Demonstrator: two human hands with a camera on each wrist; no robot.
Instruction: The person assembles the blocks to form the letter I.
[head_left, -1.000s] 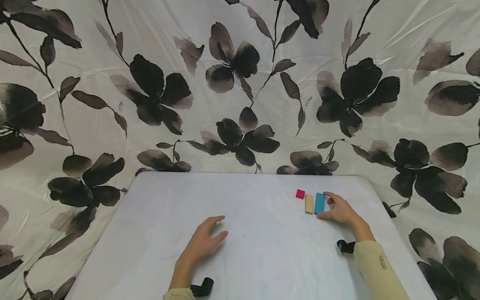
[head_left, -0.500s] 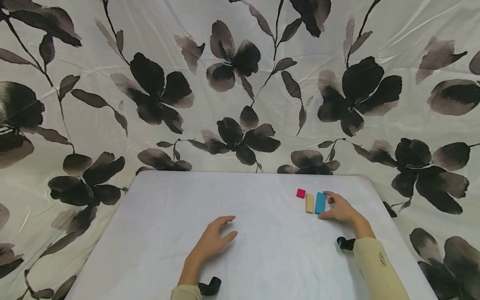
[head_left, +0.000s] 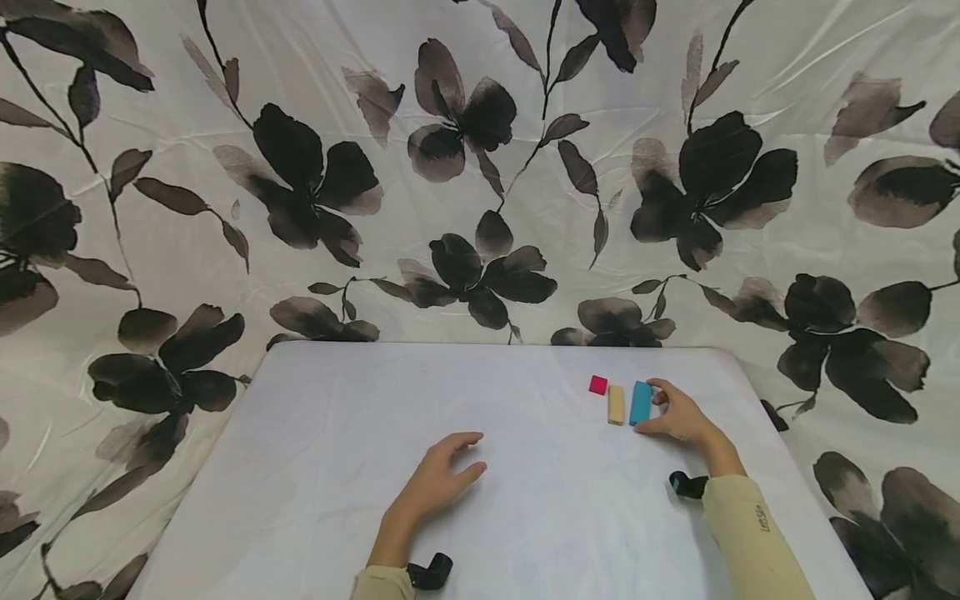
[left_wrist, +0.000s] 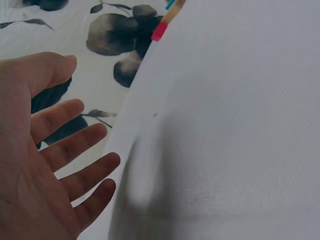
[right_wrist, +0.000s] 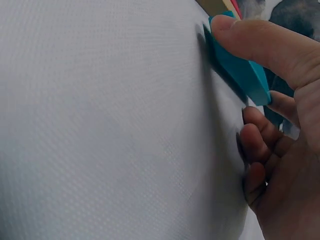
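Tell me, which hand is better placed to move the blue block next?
Probably the right hand: it pinches the blue block by its ends. The left hand is farther off, holding nothing.

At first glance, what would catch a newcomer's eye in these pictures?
Probably the big dark flowers on the cloth behind the white table. Then, toward the table's far right, a red block, a yellow block and a blue block, the last pinched by the right hand.

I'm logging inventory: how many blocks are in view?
3: the blue block in the grip of the right hand, the yellow block left of it, and the red block farther left.
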